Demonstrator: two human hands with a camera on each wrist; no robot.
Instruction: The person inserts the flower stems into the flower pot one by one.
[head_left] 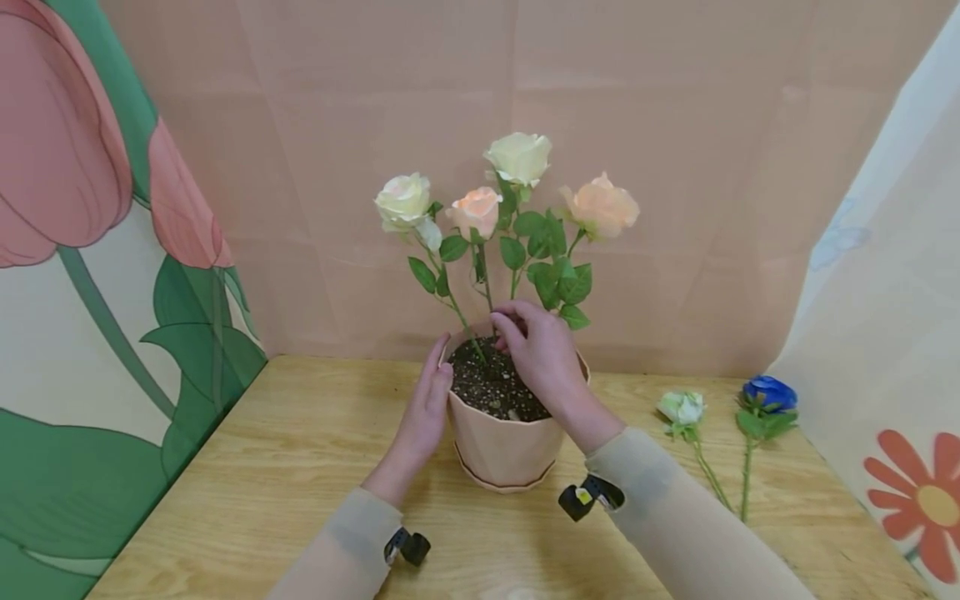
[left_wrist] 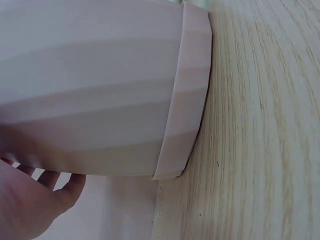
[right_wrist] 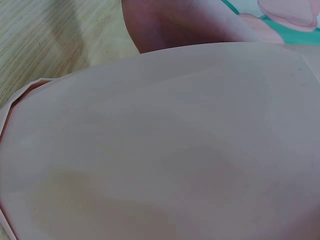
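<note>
A pale pink faceted flowerpot (head_left: pixel 510 446) holds dark speckled soil (head_left: pixel 483 392) and several roses. My left hand (head_left: pixel 422 408) rests against the pot's left side, fingers extended up to the rim; the left wrist view shows its fingertips (left_wrist: pixel 75 186) along the pot wall. Over the soil, my right hand (head_left: pixel 543 354) pinches the lower stem of a small light-pink rose (head_left: pixel 477 212), whose stem end is hidden behind the fingers. Around it stand a cream rose (head_left: pixel 403 202) at left, a taller cream rose (head_left: pixel 519 158) and a peach rose (head_left: pixel 602 207) at right. The pot fills most of the right wrist view.
On the wooden table (head_left: pixel 315 467), right of the pot, lie a whitish-green rose (head_left: pixel 682 407) and a blue rose (head_left: pixel 770 393), stems toward me. A saucer (head_left: pixel 504 485) sits under the pot. A pink cloth backdrop (head_left: pixel 360 100) hangs behind, with floral printed panels at both sides.
</note>
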